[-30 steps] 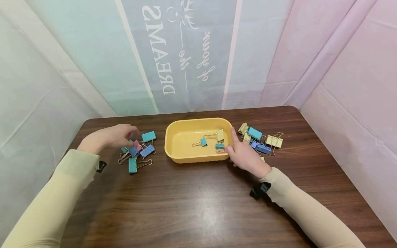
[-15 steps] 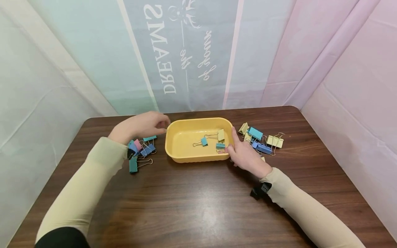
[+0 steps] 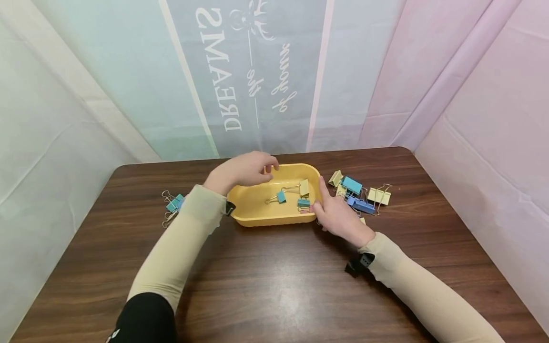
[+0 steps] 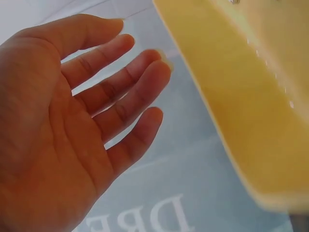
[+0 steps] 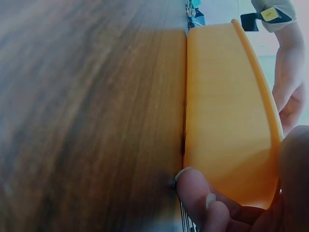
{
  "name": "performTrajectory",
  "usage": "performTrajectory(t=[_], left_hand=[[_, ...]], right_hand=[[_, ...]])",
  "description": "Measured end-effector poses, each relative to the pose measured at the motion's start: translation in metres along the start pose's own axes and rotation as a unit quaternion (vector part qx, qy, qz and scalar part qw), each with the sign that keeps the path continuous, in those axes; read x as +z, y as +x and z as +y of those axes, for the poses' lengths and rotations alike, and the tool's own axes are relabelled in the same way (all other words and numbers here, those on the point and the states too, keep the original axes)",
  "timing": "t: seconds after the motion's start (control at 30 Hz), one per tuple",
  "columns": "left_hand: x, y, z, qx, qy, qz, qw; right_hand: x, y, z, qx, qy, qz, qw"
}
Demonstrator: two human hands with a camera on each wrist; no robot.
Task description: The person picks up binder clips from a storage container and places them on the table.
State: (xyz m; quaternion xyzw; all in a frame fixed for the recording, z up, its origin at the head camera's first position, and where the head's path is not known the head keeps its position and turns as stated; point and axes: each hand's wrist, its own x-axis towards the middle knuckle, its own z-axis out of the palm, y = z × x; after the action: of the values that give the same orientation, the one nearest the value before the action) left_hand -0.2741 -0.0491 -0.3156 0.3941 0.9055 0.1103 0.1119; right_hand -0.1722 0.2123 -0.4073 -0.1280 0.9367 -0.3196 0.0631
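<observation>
A shallow yellow plastic tray (image 3: 274, 221) stands on the table. My left hand (image 3: 246, 169) hovers over its back left rim; in the left wrist view the palm is bare and the fingers bend loosely beside the tray wall. My right hand (image 3: 339, 214) holds the tray's right end, index finger along the side, thumb at the rim, other fingers curled against the outer wall. Inside the tray lie a yellow binder clip (image 3: 304, 187), a small teal binder clip (image 3: 280, 196), another teal one (image 3: 303, 203) and something pink near the right thumb.
Right of the tray is a pile of binder clips, among them a teal clip (image 3: 351, 185), a blue clip (image 3: 361, 205) and a pale yellow clip (image 3: 379, 196). A left pile (image 3: 175, 204) is mostly hidden by the left sleeve. Behind the table hangs a printed curtain (image 3: 266, 95).
My left hand has moved right from the left clip pile to above the tray's back left rim. My right hand and the tray have stayed in place.
</observation>
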Motion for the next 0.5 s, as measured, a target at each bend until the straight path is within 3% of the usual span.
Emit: performTrajectory(t=[0.27, 0.5], left_hand=[[0.019, 0.024, 0.012, -0.016, 0.029, -0.029, 0.9990], [0.035, 0.034, 0.012, -0.011, 0.019, -0.059, 0.9980]], right_hand=[[0.000, 0.001, -0.001, 0.008, 0.001, -0.002, 1.000], [-0.001, 0.001, -0.001, 0.011, -0.001, -0.003, 1.000]])
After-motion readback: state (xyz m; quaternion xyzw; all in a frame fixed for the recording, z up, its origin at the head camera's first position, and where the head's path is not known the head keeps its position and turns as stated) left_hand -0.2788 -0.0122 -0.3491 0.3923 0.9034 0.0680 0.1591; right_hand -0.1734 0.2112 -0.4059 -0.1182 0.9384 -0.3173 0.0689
